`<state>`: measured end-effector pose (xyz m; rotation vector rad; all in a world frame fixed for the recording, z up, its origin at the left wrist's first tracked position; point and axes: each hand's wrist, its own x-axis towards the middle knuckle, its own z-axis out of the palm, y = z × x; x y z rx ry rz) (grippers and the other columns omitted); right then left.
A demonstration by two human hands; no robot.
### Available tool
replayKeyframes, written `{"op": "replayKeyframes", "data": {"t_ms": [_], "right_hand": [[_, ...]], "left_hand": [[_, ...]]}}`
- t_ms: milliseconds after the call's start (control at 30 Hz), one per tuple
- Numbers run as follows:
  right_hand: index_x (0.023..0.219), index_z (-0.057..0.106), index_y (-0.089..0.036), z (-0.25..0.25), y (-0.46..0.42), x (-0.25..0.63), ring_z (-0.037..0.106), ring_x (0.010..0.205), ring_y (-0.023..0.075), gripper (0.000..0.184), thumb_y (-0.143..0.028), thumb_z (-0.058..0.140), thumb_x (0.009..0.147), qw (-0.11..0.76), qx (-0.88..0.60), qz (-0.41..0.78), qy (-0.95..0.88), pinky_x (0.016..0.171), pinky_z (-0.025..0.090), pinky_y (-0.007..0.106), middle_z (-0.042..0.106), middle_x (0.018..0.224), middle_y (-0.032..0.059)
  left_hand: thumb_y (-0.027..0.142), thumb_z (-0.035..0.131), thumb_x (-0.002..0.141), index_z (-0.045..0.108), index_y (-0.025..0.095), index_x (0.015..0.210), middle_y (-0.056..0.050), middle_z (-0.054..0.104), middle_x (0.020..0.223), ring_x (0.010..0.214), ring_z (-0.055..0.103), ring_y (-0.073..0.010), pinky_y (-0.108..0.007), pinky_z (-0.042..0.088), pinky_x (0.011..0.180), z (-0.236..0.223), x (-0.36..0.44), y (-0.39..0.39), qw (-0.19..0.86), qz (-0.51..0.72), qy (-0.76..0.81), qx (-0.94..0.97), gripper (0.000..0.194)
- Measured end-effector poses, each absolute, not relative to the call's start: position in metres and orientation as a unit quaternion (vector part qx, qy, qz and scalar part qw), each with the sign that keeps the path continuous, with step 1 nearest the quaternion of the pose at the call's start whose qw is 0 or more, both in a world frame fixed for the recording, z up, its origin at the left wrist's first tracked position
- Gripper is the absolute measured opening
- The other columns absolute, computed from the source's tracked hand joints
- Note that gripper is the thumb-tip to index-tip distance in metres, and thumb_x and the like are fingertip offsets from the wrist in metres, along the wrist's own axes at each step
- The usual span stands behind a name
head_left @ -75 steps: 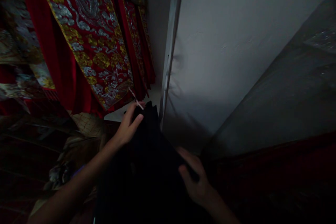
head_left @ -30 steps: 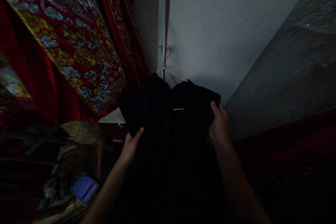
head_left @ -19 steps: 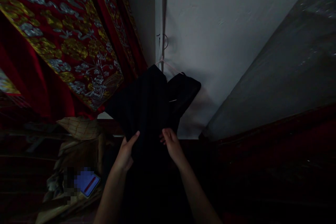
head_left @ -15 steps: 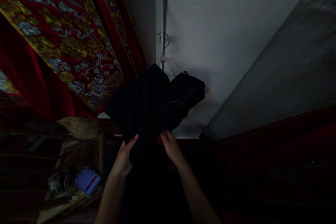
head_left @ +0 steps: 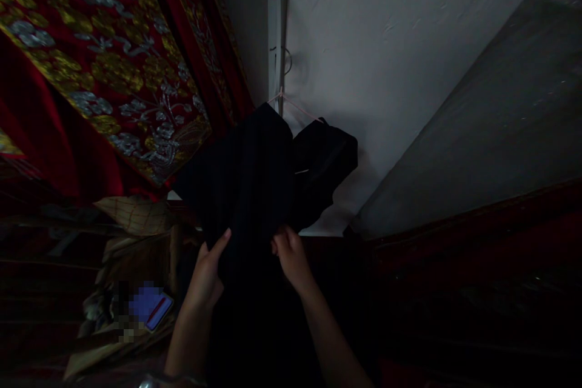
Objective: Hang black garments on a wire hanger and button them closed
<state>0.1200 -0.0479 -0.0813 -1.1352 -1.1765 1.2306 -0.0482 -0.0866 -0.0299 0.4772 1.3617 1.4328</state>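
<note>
Pale wall (head_left: pixel 377 54) fills most of the upper half of my feed, with a dull, glossy sheet (head_left: pixel 500 121) slanting across its right side. On the left I have a red cloth (head_left: pixel 113 73) worked with gold and silver floral embroidery, hanging at an angle. Next in size is the dark garment (head_left: pixel 259 163) in the middle, hung upright; its lower part sinks into shadow so deep that I cannot make out where it ends. Its upper left portion overlaps the edge of the red cloth, and its right shoulder juts out in front of the wall. A narrow upright strip (head_left: pixel 275 12) runs down behind its neckline. Both hands are at the garment, below its shoulders and well apart from the collar: the left hand (head_left: pixel 207 273) has it clamped at the left side, thumb laid over the front and most of the fingers hidden from me, while the right hand (head_left: pixel 291 254) is closed on it nearer the middle, fingers curled in and the right flank bunched just above them. The cloth between the two grips hangs in soft folds. Low on the left I see a device (head_left: pixel 157 309) with a lit bluish screen, partly pixelated, near the left forearm. Smallest is the thin pinkish hanger (head_left: pixel 280 94), its sloping arms entering the garment's shoulders.
</note>
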Motion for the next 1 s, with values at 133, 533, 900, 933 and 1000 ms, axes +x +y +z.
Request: {"op": "replayKeyframes", "data": {"t_ms": [133, 533, 900, 933, 1000], "right_hand": [[0.066, 0.044, -0.024, -0.094, -0.059, 0.136, 0.039, 0.051, 0.0118, 0.022, -0.038, 0.047, 0.083, 0.495, -0.488, 0.529, -0.486, 0.052, 0.031, 0.025, 0.041, 0.054, -0.0062], [0.061, 0.054, -0.022, -0.071, -0.066, 0.162, 0.048, 0.048, 0.012, 0.03, -0.043, 0.054, 0.082, 0.427, -0.483, 0.542, -0.539, 0.052, 0.036, 0.026, 0.05, 0.049, -0.0035], [0.059, 0.06, -0.018, -0.007, -0.01, 0.178, 0.04, 0.038, 0.0077, 0.029, -0.044, 0.067, 0.069, 0.538, -0.485, 0.554, -0.41, 0.041, 0.026, 0.021, 0.049, 0.043, -0.003], [0.058, 0.06, -0.017, 0.01, 0.004, 0.182, 0.037, 0.037, 0.0066, 0.027, -0.041, 0.067, 0.069, 0.553, -0.478, 0.548, -0.405, 0.039, 0.021, 0.02, 0.048, 0.041, -0.0037], [0.056, 0.058, -0.017, 0.048, 0.032, 0.186, 0.029, 0.034, 0.0041, 0.023, -0.031, 0.065, 0.071, 0.56, -0.461, 0.55, -0.415, 0.036, 0.014, 0.019, 0.044, 0.038, -0.0051]], "left_hand": [[0.043, 0.074, 0.083, 0.064, 0.018, 0.118, -0.01, 0.07, 0.116, 0.11, 0.067, -0.0264, -0.039, 0.055, 0.096, -0.056, -0.072, -0.075, 0.277, 0.638, 0.638, 0.331, 0.044], [0.022, 0.06, 0.091, 0.065, 0.019, 0.111, -0.009, 0.072, 0.105, 0.098, 0.071, -0.0228, -0.034, 0.057, 0.085, -0.115, 0.032, -0.07, 0.183, 0.525, 0.495, 0.668, 0.02], [0.018, 0.058, 0.093, 0.063, 0.018, 0.08, -0.001, 0.064, 0.074, 0.068, 0.063, -0.0136, -0.022, 0.047, 0.065, -0.108, 0.055, -0.069, 0.215, 0.536, 0.486, 0.656, 0.014], [0.019, 0.058, 0.094, 0.062, 0.018, 0.078, 0.0, 0.063, 0.072, 0.066, 0.062, -0.0135, -0.022, 0.046, 0.064, -0.111, 0.06, -0.071, 0.216, 0.537, 0.49, 0.652, 0.016], [0.02, 0.059, 0.094, 0.06, 0.018, 0.074, 0.0, 0.061, 0.068, 0.063, 0.061, -0.0132, -0.022, 0.045, 0.061, -0.119, 0.071, -0.074, 0.217, 0.541, 0.494, 0.645, 0.019]]}}
